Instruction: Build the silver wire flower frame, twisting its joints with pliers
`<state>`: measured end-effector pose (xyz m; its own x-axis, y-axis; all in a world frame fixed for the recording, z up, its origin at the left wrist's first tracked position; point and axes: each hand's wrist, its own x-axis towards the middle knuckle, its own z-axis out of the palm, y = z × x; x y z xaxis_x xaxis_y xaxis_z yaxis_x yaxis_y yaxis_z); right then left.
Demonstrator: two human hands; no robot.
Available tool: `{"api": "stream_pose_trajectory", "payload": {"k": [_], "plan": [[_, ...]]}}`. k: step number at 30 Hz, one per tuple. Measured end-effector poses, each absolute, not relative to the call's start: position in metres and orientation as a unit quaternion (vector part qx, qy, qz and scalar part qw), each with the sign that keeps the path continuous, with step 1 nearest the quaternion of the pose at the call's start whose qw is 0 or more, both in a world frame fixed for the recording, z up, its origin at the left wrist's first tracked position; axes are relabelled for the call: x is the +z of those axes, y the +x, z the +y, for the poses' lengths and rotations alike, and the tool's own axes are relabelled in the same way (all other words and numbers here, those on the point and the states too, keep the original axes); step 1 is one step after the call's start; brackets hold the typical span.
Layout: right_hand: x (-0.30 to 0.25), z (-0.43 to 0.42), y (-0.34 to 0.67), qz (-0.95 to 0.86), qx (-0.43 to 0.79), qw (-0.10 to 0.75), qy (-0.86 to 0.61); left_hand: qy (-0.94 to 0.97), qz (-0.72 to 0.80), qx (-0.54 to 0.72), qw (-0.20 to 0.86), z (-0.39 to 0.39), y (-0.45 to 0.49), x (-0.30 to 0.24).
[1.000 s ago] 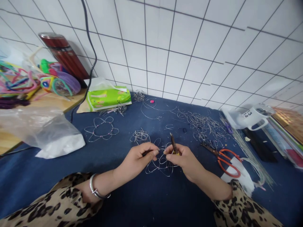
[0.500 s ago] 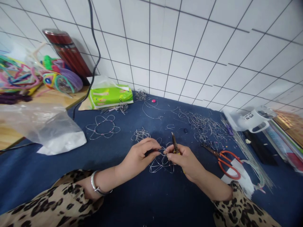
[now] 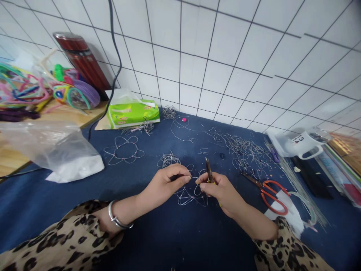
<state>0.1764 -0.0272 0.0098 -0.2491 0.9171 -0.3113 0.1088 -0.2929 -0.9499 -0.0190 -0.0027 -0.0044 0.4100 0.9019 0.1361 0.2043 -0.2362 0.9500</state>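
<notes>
My left hand (image 3: 166,184) pinches one side of a looped wire flower (image 3: 191,194) that lies on the blue cloth (image 3: 175,237). Facing it from the right, my right hand (image 3: 221,190) is closed round small yellow-handled pliers (image 3: 209,174), jaws pointing up, and its fingertips also pinch the wire. The two hands nearly touch over the flower. A finished wire flower (image 3: 123,150) with small beads lies to the far left of them.
Red-handled scissors (image 3: 266,190) lie right of my right hand beside a bundle of straight wires (image 3: 299,184). Wire scraps (image 3: 242,148) are scattered behind. A green tissue pack (image 3: 132,113), a clear plastic bag (image 3: 53,150), a red flask (image 3: 84,62) and a white mug (image 3: 303,145) stand around.
Both hands stay pinched on the wire flower with only slight finger shifts. The view has tilted a little, so everything sits slightly higher and further right.
</notes>
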Motion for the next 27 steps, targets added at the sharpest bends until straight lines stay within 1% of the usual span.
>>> {"api": "stream_pose_trajectory", "payload": {"k": [3, 6, 15, 21, 27], "plan": [[0.008, -0.027, 0.178, -0.487, 0.624, 0.326, -0.517, 0.631, 0.398, 0.358, 0.561, 0.000, -0.021, -0.005], [0.007, -0.026, 0.179, -0.484, 0.627, 0.319, -0.520, 0.598, 0.386, 0.354, 0.606, 0.002, -0.022, -0.006], [0.004, -0.024, 0.179, -0.476, 0.632, 0.318, -0.523, 0.568, 0.369, 0.339, 0.652, 0.007, -0.025, -0.007], [0.003, -0.022, 0.179, -0.475, 0.635, 0.305, -0.528, 0.577, 0.347, 0.289, 0.681, 0.018, -0.024, -0.001], [0.001, -0.020, 0.181, -0.458, 0.654, 0.318, -0.511, 0.564, 0.359, 0.253, 0.699, 0.026, -0.020, 0.005]]}}
